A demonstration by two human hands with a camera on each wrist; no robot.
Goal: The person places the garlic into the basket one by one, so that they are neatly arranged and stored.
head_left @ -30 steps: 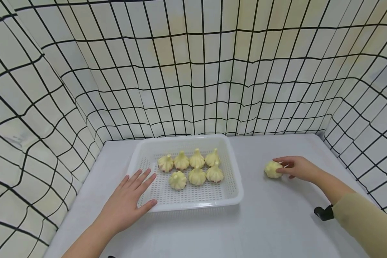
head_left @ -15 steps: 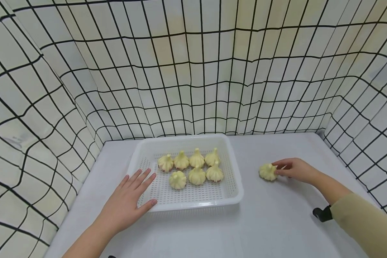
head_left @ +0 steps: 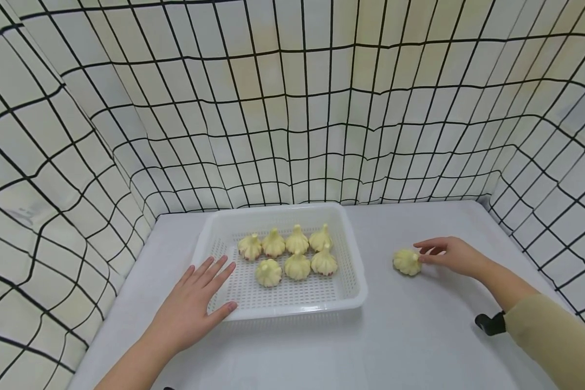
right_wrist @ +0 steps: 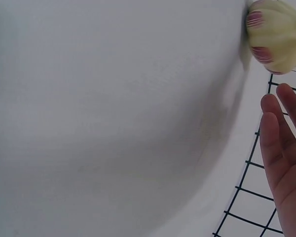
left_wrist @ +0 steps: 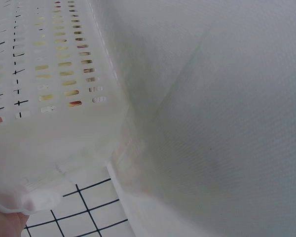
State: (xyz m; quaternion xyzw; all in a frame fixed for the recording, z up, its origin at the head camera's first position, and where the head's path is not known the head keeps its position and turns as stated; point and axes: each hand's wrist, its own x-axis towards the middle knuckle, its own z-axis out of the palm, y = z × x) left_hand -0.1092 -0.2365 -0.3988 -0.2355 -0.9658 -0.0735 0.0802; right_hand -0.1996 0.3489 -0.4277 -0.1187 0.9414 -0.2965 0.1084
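A white perforated plastic basket (head_left: 292, 311) stands on the table, holding two rows of garlic bulbs (head_left: 297, 266). My left hand (head_left: 190, 309) lies with straight, spread fingers over its left front corner. In the left wrist view, the basket's side (left_wrist: 49, 138) fills the upper left, with part of the hand (left_wrist: 7, 224) below. A single garlic bulb (head_left: 407, 262) rests on the table right of the basket, its stem towards my right hand (head_left: 450, 257). That hand's thumb is close against the stem; I cannot tell whether they touch. In the right wrist view, several fingers (right_wrist: 278, 143) extend loosely below the purple-streaked bulb (right_wrist: 276, 37).
Black wire mesh (head_left: 297, 130) backed by whitish sheeting encloses the table at the back and both sides. White cloth (head_left: 409, 336) covers the tabletop. A black object (head_left: 489, 324) sits at the right sleeve's cuff.
The single garlic bulb has shifted a little left and towards me, and turned. My right fingers have drawn back from it. The left hand has stayed in place.
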